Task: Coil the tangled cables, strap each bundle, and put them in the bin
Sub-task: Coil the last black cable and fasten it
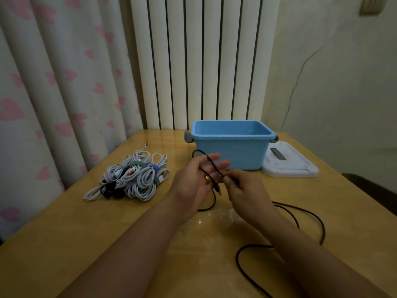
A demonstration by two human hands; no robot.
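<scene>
- Curtain point(53, 93) with pink hearts hangs at far left, behind the table point(86, 244) edge.
- Pile of cables point(131, 177), white and black, lies on the table at 9 o'clock from the hands; several coils carry green or blue straps. One white plug end sticks out at the pile's 12 o'clock.
- Left hand point(193, 179): palm turned up, fingers straight and spread. A black cable point(305, 214) loops over the fingers, and its plug end hangs by the palm. A gold ring shows on one finger.
- Right hand point(245, 188): just beside the left, at its 3 o'clock, fingertips curled and pinching the black cable.
- The rest of the black cable trails loose on the table toward 5 o'clock, under the right forearm.
- Blue bin point(232, 151), open, stands at 12 o'clock from the hands; no cables are visible inside.
- White lid point(290, 164) lies flat at the bin's 3 o'clock, touching or nearly so.
</scene>
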